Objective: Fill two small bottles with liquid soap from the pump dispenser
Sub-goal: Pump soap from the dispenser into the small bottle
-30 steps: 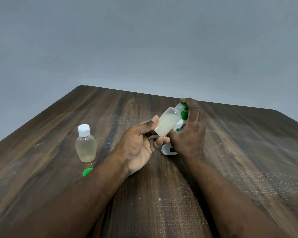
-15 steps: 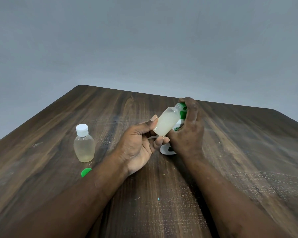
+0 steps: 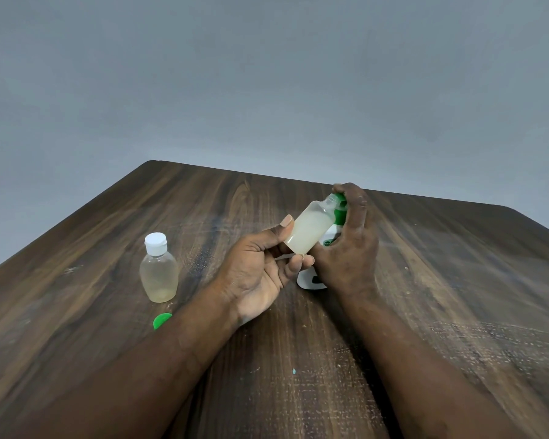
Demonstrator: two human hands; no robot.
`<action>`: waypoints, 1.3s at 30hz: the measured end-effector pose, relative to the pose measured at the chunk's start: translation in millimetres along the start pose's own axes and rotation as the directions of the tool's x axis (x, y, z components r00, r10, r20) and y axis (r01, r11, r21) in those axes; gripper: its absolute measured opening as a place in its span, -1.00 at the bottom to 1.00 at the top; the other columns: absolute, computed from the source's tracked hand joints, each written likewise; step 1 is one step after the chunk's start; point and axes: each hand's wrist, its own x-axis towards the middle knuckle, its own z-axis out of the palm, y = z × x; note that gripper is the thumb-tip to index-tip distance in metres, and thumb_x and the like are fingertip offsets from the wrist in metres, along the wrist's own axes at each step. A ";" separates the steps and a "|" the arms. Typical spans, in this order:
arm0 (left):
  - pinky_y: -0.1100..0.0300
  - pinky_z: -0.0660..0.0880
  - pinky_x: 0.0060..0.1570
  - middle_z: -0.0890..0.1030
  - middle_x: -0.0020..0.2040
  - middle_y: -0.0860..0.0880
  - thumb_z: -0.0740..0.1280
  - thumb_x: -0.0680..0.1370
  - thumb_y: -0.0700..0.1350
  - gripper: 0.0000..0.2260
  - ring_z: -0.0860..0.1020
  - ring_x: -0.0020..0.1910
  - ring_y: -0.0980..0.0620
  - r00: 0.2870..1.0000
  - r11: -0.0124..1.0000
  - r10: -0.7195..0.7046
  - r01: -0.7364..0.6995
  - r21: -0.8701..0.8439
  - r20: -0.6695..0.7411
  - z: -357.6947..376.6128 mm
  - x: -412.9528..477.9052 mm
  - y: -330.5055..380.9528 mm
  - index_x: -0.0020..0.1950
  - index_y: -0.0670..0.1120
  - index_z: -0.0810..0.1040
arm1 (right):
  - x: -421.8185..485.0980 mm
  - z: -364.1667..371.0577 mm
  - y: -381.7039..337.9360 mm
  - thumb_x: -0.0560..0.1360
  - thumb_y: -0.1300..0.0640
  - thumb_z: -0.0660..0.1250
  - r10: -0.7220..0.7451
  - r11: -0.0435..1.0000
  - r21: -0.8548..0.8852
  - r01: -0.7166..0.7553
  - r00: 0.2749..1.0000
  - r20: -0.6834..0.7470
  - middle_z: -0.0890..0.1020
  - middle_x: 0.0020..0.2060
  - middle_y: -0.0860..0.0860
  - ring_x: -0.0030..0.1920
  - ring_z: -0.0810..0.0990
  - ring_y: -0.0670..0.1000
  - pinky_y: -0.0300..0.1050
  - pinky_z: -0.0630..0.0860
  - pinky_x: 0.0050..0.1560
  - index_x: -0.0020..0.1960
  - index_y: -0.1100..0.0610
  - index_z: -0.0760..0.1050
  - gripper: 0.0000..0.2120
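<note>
Head view: right hand (image 3: 349,248), curled on the pump dispenser (image 3: 339,213), seems to have pumped again, so the small bottle (image 3: 309,231) pinched by left hand (image 3: 260,264) keeps filling.

A plain indoor room was shown; its exact kind could not be determined. A dark brown wood-grain table (image 3: 457,280), scuffed and worn pale in patches, was seen against a smooth, uniformly grey wall (image 3: 267,74). A small clear plastic bottle with a white cap (image 3: 158,274) was stood on it.
</note>
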 end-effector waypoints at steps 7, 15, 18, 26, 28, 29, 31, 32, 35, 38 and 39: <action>0.31 0.58 -0.45 0.64 -0.07 -0.27 0.46 0.45 -0.08 -0.61 0.61 -0.34 -0.10 1.000 1.000 -0.006 0.006 0.000 0.007 -1.7 0.3 -0.3 0.13 -0.34 0.61 | -1.3 -0.9 -1.7 0.33 -0.02 0.38 -0.018 1.000 -0.002 0.018 1.000 -0.022 0.54 0.29 0.06 0.15 0.56 0.04 -0.16 0.53 0.01 0.45 0.05 0.33 -0.30; 0.29 0.58 -0.46 0.66 -0.05 -0.28 0.45 0.46 -0.10 -0.62 0.62 -0.36 -0.11 1.000 1.000 -0.004 0.005 -0.024 0.019 -1.6 1.4 -0.1 0.21 -0.28 0.63 | -1.8 0.3 1.2 0.34 -0.05 0.43 0.005 1.000 -0.023 -0.005 1.000 -0.006 0.47 0.41 0.07 0.26 0.53 0.05 -0.28 0.47 0.05 0.54 0.08 0.31 -0.20; 0.29 0.58 -0.45 0.67 -0.08 -0.27 0.45 0.45 -0.10 -0.63 0.62 -0.36 -0.11 1.000 1.000 0.005 -0.005 -0.008 0.016 -2.4 1.8 0.6 0.17 -0.29 0.63 | -1.4 0.5 1.1 0.34 -0.03 0.45 -0.002 1.000 -0.027 0.002 1.000 -0.006 0.47 0.39 0.08 0.23 0.54 0.06 -0.32 0.46 0.03 0.53 0.06 0.29 -0.20; 0.29 0.60 -0.38 0.68 -0.10 -0.26 0.42 0.50 -0.13 -0.66 0.64 -0.33 -0.10 0.997 0.998 0.070 -0.070 0.003 0.015 -4.2 3.3 3.7 0.19 -0.31 0.61 | 0.7 0.9 3.2 0.33 0.09 0.62 -0.012 0.999 -0.052 0.012 1.000 0.007 0.48 0.42 0.09 0.30 0.54 0.08 -0.17 0.54 0.14 0.53 0.06 0.27 -0.12; 0.28 0.62 -0.35 0.69 -0.07 -0.28 0.41 0.54 -0.16 -0.70 0.66 -0.29 -0.11 0.996 0.997 0.082 -0.082 0.002 0.017 -5.0 3.7 4.0 0.20 -0.31 0.61 | 0.9 0.4 2.6 0.32 0.10 0.62 -0.025 0.997 -0.071 0.026 1.000 0.015 0.47 0.43 0.09 0.31 0.54 0.09 -0.15 0.55 0.12 0.54 0.06 0.25 -0.10; 0.27 0.63 -0.33 0.69 -0.05 -0.28 0.40 0.56 -0.17 -0.71 0.66 -0.27 -0.12 0.996 0.996 0.087 -0.087 0.000 0.013 -5.3 4.1 4.1 0.21 -0.32 0.60 | 1.0 0.0 1.8 0.31 0.10 0.60 -0.029 0.996 -0.078 0.030 0.999 0.018 0.46 0.43 0.09 0.31 0.54 0.10 -0.10 0.58 0.10 0.54 0.04 0.24 -0.10; 0.25 0.64 -0.28 0.70 -0.03 -0.29 0.39 0.58 -0.20 -0.72 0.68 -0.23 -0.12 0.995 0.995 0.097 -0.097 -0.009 0.006 -5.7 4.8 4.1 0.23 -0.34 0.58 | 0.8 -0.7 0.0 0.32 0.04 0.51 -0.033 0.996 -0.080 0.034 0.999 0.016 0.45 0.44 0.07 0.29 0.56 0.12 0.00 0.64 0.04 0.54 0.02 0.22 -0.14; 0.24 0.65 -0.26 0.71 -0.01 -0.29 0.39 0.58 -0.21 -0.71 0.70 -0.20 -0.12 0.995 0.995 0.103 -0.103 -0.012 0.005 -5.3 4.9 3.9 0.24 -0.35 0.57 | 0.8 -0.8 -0.4 0.31 -0.01 0.45 -0.034 0.996 -0.077 0.036 0.999 0.017 0.45 0.44 0.07 0.28 0.57 0.13 0.03 0.65 0.01 0.54 0.02 0.22 -0.15; 0.22 0.66 -0.20 0.71 0.06 -0.29 0.42 0.53 -0.20 -0.64 0.72 -0.11 -0.13 0.992 0.992 0.124 -0.123 -0.019 0.002 -5.2 5.9 3.1 0.27 -0.35 0.57 | 1.5 0.8 2.3 0.31 -0.02 0.44 -0.031 0.996 -0.081 0.034 0.999 0.037 0.47 0.43 0.06 0.19 0.61 0.17 0.06 0.65 -0.01 0.54 -0.01 0.19 -0.14; 0.20 0.67 -0.14 0.70 0.13 -0.28 0.45 0.48 -0.19 -0.61 0.72 -0.03 -0.15 0.991 0.990 0.137 -0.137 -0.026 -0.002 -5.8 5.5 3.6 0.26 -0.34 0.59 | 1.8 2.1 3.9 0.32 -0.03 0.47 -0.012 0.995 -0.095 0.016 0.999 0.045 0.48 0.42 0.06 0.08 0.65 0.21 0.02 0.64 -0.04 0.54 -0.05 0.17 -0.13; 0.20 0.67 -0.13 0.69 0.16 -0.29 0.46 0.47 -0.19 -0.60 0.72 0.00 -0.15 0.990 0.990 0.140 -0.140 -0.031 -0.003 -6.0 5.4 3.8 0.27 -0.34 0.59 | 1.8 2.0 3.3 0.32 -0.04 0.46 -0.010 0.995 -0.099 0.014 0.999 0.044 0.48 0.42 0.07 0.11 0.64 0.19 0.00 0.64 -0.03 0.55 -0.05 0.16 -0.13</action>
